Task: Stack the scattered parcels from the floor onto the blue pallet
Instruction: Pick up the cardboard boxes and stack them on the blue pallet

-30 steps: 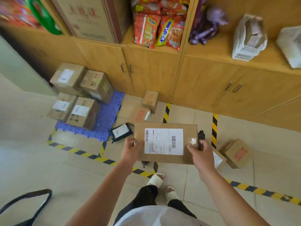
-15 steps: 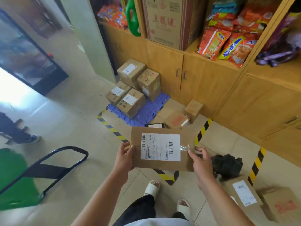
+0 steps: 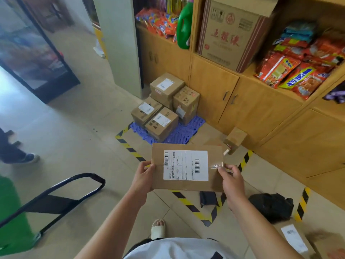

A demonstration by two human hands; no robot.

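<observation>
Holding flat parcel [image 3: 187, 166] level, long axis crosswise, left hand [image 3: 143, 178] and right hand [image 3: 232, 181] fingers pinching its short edges; blue pallet [image 3: 179, 132] lies straight beyond parcel.

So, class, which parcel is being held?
The flat white-labelled parcel, gripped by the left hand and right hand; the others rest on the blue pallet or floor.

left hand [image 3: 144, 176]: fingers curled round the left edge of the flat parcel [image 3: 186, 185], gripping | right hand [image 3: 231, 179]: fingers curled round its right edge, gripping | forearms: both bare, stretched forward, angled inward toward each other | wrists: roughly level, parcel held between them
</observation>
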